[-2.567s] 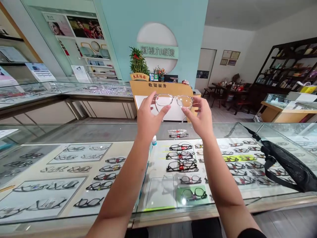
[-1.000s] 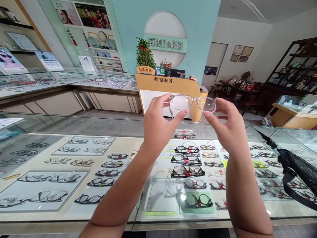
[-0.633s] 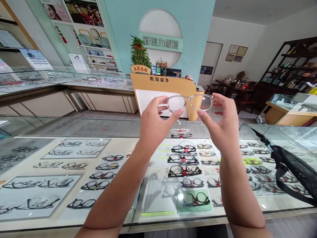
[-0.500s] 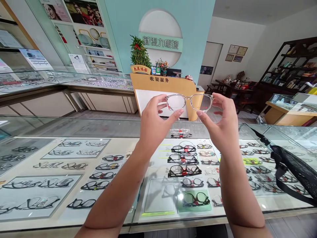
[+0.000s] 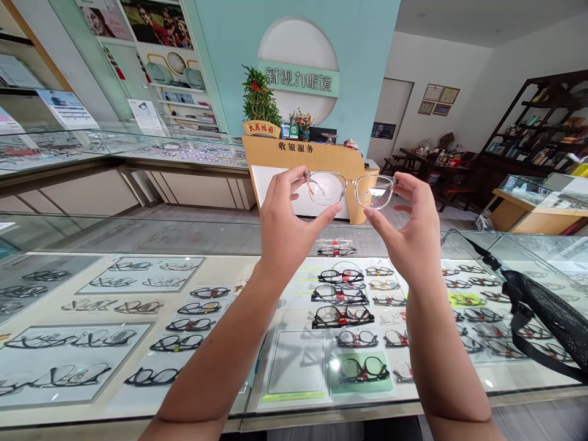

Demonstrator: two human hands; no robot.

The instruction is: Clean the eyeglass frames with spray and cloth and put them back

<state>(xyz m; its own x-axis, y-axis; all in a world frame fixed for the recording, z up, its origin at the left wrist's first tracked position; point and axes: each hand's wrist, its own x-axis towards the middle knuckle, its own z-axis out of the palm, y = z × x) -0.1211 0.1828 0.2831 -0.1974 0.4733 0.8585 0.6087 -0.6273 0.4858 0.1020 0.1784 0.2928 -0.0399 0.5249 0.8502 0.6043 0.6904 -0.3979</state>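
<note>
A pair of clear-framed eyeglasses (image 5: 351,182) is held up in the air above the glass counter, lenses facing me. My left hand (image 5: 289,211) grips the left end near the hinge, its thumb by the lower left rim. At the opposite end, my right hand (image 5: 411,226) pinches the frame, with the thumb at the lower edge of the right lens. The temples are mostly hidden behind the lenses and fingers. Below, inside the display case, several dark eyeglasses (image 5: 342,315) lie in a column.
The glass display counter (image 5: 248,419) spans the foreground, with more frames on panels left and right. A black mesh bag with a strap (image 5: 546,312) rests on its right side. Beyond stands a wooden cashier desk (image 5: 303,156) with a plant (image 5: 258,101). Another showcase (image 5: 202,184) runs along the left.
The eyeglasses have turned slightly, the left end rising and a temple showing through the left lens. My left fingers have lifted a little; my right hand has barely moved.
</note>
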